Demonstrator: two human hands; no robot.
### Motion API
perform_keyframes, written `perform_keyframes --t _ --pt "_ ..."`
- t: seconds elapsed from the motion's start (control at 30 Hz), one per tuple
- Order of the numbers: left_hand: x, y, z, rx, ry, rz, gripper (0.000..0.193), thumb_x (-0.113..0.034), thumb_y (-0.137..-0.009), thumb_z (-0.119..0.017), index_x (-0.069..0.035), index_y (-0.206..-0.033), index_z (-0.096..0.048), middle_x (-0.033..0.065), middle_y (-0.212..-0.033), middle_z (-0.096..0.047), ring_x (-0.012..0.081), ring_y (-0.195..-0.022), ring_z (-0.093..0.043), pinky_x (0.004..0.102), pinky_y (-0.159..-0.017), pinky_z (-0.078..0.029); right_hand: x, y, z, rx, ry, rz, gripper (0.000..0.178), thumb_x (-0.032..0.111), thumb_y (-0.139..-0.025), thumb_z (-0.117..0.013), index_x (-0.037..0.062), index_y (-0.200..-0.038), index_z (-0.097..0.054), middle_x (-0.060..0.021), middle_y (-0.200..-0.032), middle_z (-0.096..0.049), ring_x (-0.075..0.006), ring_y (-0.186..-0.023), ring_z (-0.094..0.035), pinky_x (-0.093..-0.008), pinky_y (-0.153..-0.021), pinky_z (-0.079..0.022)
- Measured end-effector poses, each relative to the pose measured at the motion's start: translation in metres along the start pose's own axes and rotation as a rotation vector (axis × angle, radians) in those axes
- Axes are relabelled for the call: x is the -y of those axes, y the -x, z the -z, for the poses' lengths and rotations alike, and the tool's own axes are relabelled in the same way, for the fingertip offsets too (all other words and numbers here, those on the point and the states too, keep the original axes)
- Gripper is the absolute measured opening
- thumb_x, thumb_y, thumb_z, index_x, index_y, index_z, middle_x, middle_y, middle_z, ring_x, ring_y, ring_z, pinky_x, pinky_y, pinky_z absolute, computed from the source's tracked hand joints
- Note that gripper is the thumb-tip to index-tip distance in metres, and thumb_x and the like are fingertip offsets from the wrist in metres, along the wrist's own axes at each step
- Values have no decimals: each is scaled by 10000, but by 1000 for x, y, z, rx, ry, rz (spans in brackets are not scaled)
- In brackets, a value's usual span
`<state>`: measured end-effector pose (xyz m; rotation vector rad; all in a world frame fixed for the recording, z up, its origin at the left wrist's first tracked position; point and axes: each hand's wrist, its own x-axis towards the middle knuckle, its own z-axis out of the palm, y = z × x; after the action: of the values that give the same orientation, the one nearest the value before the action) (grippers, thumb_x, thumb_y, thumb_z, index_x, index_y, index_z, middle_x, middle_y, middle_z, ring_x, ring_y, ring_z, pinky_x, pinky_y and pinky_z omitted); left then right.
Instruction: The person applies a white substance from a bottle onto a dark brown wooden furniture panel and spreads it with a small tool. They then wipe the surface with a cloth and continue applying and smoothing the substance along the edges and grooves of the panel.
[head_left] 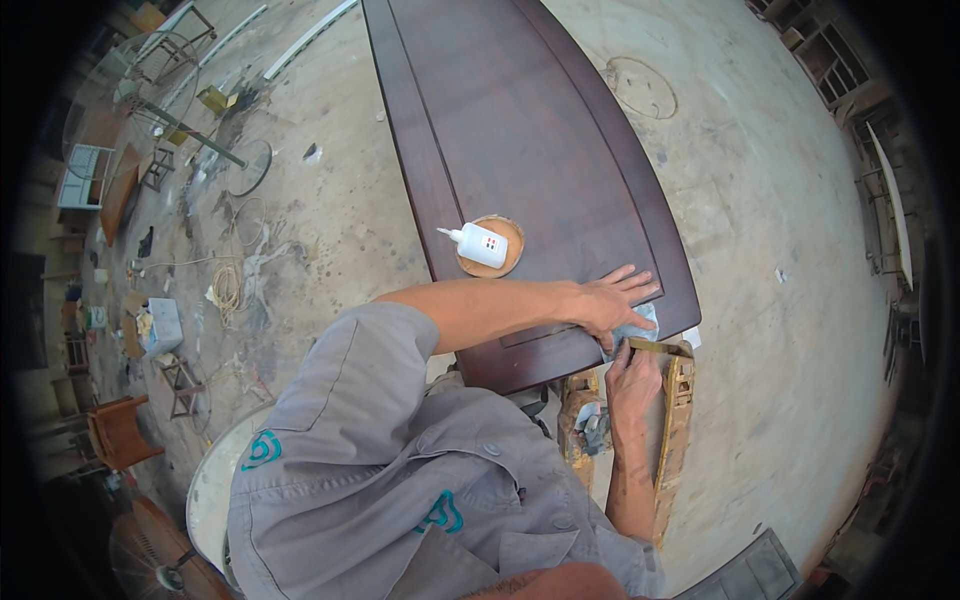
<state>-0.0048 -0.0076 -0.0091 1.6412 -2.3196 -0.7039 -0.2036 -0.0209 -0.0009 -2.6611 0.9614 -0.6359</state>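
A dark reddish-brown wooden panel, like a door with a grooved border, lies flat before me. My left hand reaches across to its near right corner, fingers spread flat on the surface. Under that palm and thumb is a crumpled pale blue cloth. Just below, at the panel's edge, my right hand has its fingers curled together; what they pinch, if anything, is hidden. A white squeeze bottle with a pointed nozzle lies on a round tan dish on the panel, left of my hands.
A worn wooden stand is by my right forearm, under the near corner. On the concrete floor to the left are a coiled rope, a light-coloured box, small stools and a pole on a round base. A fan stands at lower left.
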Motion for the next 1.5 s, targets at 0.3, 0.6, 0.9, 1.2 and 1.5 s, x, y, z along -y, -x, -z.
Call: perform_keyframes --t 0.3,0.6,0.9,1.2,1.5 --pt "-1 1 1 4 15 4 934 -428 -748 -882 -325 -1576 -462 226 -1726 -92 398 -1608 22 586 -1284 -2 -4 -9 3 0 57 -63 151 98 -968 -666 -43 -1021 -678 -251 -936 -692 -451 -853 -670 -504 -722 -538" --pt "-1 1 3 22 15 3 933 -438 -755 -874 -322 -1580 -455 236 -1725 -80 411 -1604 48 598 -1279 9 -13 -15 4 22 68 -113 164 95 -970 -648 -57 -1025 -678 -257 -943 -693 -457 -857 -670 -514 -731 -537" --pt "-1 1 -1 -29 68 -20 949 -392 -716 -901 -304 -1564 -485 234 -1722 -97 415 -1604 33 599 -1283 -5 -21 3 3 52 -581 -752 319 245 -1020 -674 -62 -1109 -674 -154 -963 -708 -285 -855 -702 -401 -710 -565" --pt "-10 10 -16 -181 60 -82 873 -410 -729 -885 -240 -1517 -550 231 -1672 -269 424 -1594 -89 606 -1284 -70 -5 25 10 70 -1384 -1065 254 233 -1045 -653 34 -1200 -622 -42 -1111 -677 -115 -930 -640 -297 -732 -531" --pt "-82 34 -53 -386 158 -144 973 -429 -900 -747 78 -1579 -269 271 -1645 -290 385 -1569 -221 497 -1300 -170 -60 103 22 -301 -1496 -1099 338 284 -1036 -623 62 -1291 -618 -66 -1266 -671 -180 -1143 -630 -369 -976 -472"
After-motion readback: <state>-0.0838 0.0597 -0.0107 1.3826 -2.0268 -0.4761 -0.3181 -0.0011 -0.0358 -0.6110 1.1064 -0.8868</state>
